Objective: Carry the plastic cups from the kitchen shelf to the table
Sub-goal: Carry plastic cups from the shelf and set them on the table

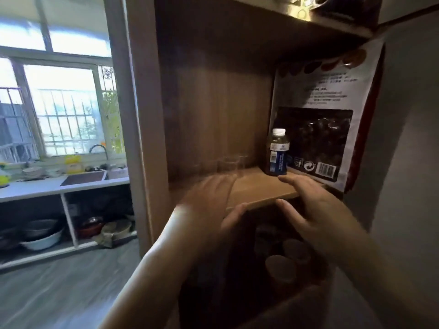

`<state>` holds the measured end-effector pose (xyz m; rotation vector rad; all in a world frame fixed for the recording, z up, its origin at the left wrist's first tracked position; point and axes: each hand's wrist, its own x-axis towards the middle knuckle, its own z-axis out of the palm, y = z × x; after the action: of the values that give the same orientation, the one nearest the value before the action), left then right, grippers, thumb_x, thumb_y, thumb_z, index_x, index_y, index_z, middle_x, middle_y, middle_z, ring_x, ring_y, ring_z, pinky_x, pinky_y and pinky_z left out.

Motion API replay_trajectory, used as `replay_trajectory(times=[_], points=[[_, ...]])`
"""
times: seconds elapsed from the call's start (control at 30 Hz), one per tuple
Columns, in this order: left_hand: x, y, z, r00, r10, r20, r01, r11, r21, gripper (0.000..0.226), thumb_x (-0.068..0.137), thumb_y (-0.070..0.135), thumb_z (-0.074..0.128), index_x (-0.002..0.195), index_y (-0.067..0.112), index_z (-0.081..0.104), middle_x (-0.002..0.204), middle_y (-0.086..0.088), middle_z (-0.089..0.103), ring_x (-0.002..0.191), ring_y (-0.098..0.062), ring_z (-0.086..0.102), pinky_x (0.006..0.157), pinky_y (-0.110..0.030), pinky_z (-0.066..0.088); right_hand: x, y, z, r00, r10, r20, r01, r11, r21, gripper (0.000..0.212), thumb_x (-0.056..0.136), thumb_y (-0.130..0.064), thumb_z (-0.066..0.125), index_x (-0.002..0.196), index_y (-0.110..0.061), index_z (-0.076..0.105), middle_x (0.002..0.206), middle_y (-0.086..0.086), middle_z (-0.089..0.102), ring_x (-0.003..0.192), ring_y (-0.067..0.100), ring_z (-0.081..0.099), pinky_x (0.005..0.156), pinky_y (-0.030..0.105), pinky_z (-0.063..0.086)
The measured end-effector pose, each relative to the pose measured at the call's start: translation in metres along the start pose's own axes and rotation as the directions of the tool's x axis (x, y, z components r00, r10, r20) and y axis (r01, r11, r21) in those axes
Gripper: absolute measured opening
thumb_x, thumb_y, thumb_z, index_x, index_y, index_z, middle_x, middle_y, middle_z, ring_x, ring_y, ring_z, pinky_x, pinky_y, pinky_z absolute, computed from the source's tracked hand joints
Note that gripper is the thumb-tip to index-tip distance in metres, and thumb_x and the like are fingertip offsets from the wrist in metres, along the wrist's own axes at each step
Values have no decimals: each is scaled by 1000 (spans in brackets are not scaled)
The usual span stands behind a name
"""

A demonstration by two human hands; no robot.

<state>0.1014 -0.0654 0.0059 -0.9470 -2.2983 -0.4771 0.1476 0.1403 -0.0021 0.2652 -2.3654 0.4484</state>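
Clear plastic cups (231,163) stand near the back of a wooden shelf board (261,188); they are faint and blurred, so their number is unclear. My left hand (211,203) is blurred, fingers apart, stretched over the shelf's front edge just in front of the cups, holding nothing. My right hand (311,205) is open too, fingers spread, hovering at the front edge to the right, below a small bottle (278,153).
A large printed food bag (318,119) leans at the shelf's right behind the bottle. Dark jars (282,267) sit on the shelf below. To the left are a counter with a sink (83,179), a window, and bowls (40,236) underneath.
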Motion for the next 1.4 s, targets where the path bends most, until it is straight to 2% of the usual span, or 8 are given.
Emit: replay_trajectory(times=[0.13,0.23,0.47,0.63,0.8,0.93,1.13,1.4], points=[[57,-10,38,995,-100,26,98,991,87,60,91,52,35,141,19,27,145,-1,37,130,-16,31,104,-29,23,56,59,17,992,-79,97,72,995,70,47,86,-39,53,131,-26,44,132,-8,50,116,4,45,95,28,40],[85,-21,62,984,-158,78,145,977,157,62,90,51,40,142,23,23,147,3,34,132,-13,28,104,-30,25,98,88,38,978,-124,169,101,985,137,46,88,-34,55,131,-26,43,129,-8,49,116,7,46,95,29,41],[132,-43,90,976,-215,41,202,955,218,52,87,36,54,134,24,37,137,3,45,124,-14,38,93,-27,34,179,115,90,961,-200,192,174,974,142,43,85,-22,58,127,-18,48,124,2,53,108,15,52,84,22,41],[149,-53,104,969,-248,16,235,938,255,41,86,34,54,125,24,46,124,1,54,112,-16,47,86,-32,44,208,121,112,939,-241,245,226,970,86,48,83,-22,61,128,-14,48,126,7,54,113,23,51,90,35,45],[151,-61,118,974,-224,16,209,930,301,39,87,37,51,124,23,49,118,1,59,107,-16,51,81,-33,47,213,121,121,906,-280,317,283,958,36,42,80,-32,64,117,-13,55,113,7,57,103,25,54,83,40,49],[153,-65,125,973,-229,9,217,933,286,35,87,35,51,121,24,50,115,2,61,103,-14,53,77,-28,45,211,123,125,896,-327,301,355,934,-42,34,82,-32,61,113,-18,56,106,2,57,95,20,53,75,37,51],[153,-64,129,975,-217,-48,221,936,273,27,86,24,54,113,25,55,105,5,63,95,-11,54,74,-25,46,206,127,121,901,-320,294,339,941,-14,23,80,-33,61,99,-19,62,96,-1,57,87,19,53,72,35,49],[142,-53,119,985,-149,-82,165,952,258,16,87,26,51,103,26,56,89,9,60,81,-6,49,65,-21,43,184,141,99,927,-325,188,336,941,-29,12,82,-26,60,92,-19,60,88,-3,56,81,16,52,66,31,48]])
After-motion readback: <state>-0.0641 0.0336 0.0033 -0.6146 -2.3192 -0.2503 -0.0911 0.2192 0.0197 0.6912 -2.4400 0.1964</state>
